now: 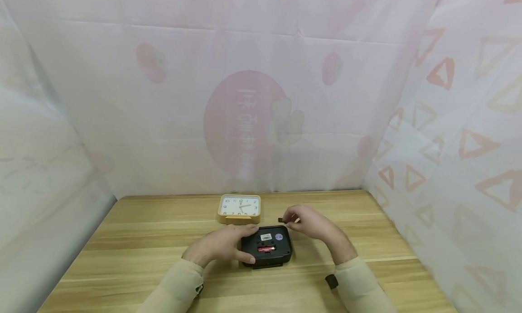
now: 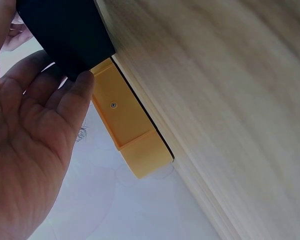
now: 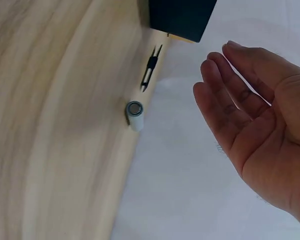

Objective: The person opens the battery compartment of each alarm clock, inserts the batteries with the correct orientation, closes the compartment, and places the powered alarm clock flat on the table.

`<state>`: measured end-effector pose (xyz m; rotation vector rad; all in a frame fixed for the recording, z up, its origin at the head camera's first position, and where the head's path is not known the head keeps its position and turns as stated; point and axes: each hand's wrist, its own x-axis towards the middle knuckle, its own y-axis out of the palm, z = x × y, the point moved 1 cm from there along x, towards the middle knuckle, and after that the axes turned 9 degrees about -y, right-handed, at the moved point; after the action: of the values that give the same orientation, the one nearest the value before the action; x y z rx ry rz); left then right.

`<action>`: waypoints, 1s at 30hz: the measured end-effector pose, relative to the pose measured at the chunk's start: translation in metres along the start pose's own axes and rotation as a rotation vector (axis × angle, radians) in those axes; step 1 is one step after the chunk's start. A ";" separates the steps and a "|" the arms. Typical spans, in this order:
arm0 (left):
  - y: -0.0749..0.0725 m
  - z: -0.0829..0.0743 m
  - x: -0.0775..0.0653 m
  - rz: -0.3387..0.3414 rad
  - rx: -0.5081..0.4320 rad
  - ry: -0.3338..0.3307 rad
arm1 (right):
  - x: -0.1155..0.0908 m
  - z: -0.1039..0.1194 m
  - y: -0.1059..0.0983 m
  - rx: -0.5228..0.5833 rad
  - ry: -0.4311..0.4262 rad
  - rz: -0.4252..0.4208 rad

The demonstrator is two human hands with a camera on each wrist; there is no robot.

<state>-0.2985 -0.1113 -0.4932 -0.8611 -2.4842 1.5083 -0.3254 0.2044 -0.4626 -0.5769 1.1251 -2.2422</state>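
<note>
A black clock (image 1: 254, 246) lies face down, its back turned up, with a red battery (image 1: 266, 249) in the uncovered battery compartment. My left hand (image 1: 222, 246) holds this clock at its left side, thumb along the near edge and fingers at the far edge. To the clock's right, my right hand (image 1: 311, 222) hovers with loosely bent fingers and nothing between them in the right wrist view. Past its fingertips, a small black pronged piece (image 3: 149, 70), like a battery cover, lies on the table. A pale battery (image 3: 135, 116) stands or lies near it, end toward the camera.
A yellow clock (image 1: 239, 208) with a white dial sits right behind the black one, face up. The wooden table (image 1: 155, 222) ends at patterned cloth walls (image 1: 175, 122) at the back and on both sides.
</note>
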 end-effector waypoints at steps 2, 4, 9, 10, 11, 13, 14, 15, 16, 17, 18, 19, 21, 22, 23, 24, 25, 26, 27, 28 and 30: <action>0.000 0.000 0.000 0.003 -0.002 -0.002 | 0.000 -0.004 0.001 -0.012 0.002 -0.009; 0.000 0.000 0.000 0.003 0.000 -0.003 | 0.001 -0.008 0.003 -0.027 0.001 -0.016; -0.001 -0.002 -0.001 0.002 0.007 -0.013 | 0.002 -0.014 0.007 -0.039 0.018 -0.026; -0.001 -0.002 -0.002 0.003 0.006 -0.015 | 0.002 -0.015 0.008 -0.037 0.029 -0.028; -0.001 -0.002 -0.002 0.004 0.005 -0.017 | 0.002 -0.015 0.009 -0.036 0.040 -0.030; -0.001 -0.003 -0.002 0.005 0.005 -0.016 | 0.003 -0.017 0.012 -0.041 0.073 -0.034; -0.001 -0.003 -0.002 0.006 0.003 -0.017 | 0.003 -0.017 0.013 -0.044 0.089 -0.036; -0.001 -0.003 -0.002 0.006 0.003 -0.019 | 0.003 -0.018 0.014 -0.047 0.105 -0.037; -0.001 -0.003 -0.002 0.006 0.003 -0.021 | 0.004 -0.018 0.015 -0.047 0.120 -0.038; -0.001 -0.003 -0.002 0.006 0.003 -0.022 | 0.004 -0.017 0.016 -0.049 0.130 -0.037; -0.001 -0.003 -0.002 0.005 0.005 -0.024 | 0.004 -0.017 0.017 -0.054 0.135 -0.034; -0.002 -0.003 -0.002 0.005 0.005 -0.025 | 0.005 -0.017 0.017 -0.061 0.132 -0.033; -0.002 -0.003 -0.002 0.004 0.007 -0.026 | 0.005 -0.016 0.018 -0.076 0.118 -0.021; -0.002 -0.003 -0.002 0.005 0.006 -0.025 | 0.005 -0.016 0.018 -0.086 0.111 -0.013; -0.002 -0.003 -0.001 0.006 0.003 -0.025 | 0.005 -0.016 0.019 -0.096 0.102 -0.003; -0.002 -0.003 -0.001 0.007 0.001 -0.024 | 0.005 -0.016 0.019 -0.107 0.091 0.008; -0.001 -0.003 -0.001 0.009 -0.001 -0.023 | 0.005 -0.016 0.019 -0.113 0.083 0.020; -0.001 -0.003 -0.001 0.010 -0.004 -0.021 | 0.004 -0.017 0.019 -0.117 0.074 0.035; -0.001 -0.003 -0.001 0.011 -0.005 -0.021 | 0.004 -0.019 0.020 -0.119 0.061 0.046; -0.001 -0.003 -0.001 0.012 -0.005 -0.020 | 0.003 -0.021 0.020 -0.120 0.053 0.054; 0.000 -0.002 0.000 0.013 -0.004 -0.019 | 0.003 -0.041 0.025 -0.133 0.000 0.060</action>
<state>-0.2973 -0.1098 -0.4918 -0.8696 -2.5004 1.5228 -0.3452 0.2139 -0.5055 -0.5881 1.2824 -2.1279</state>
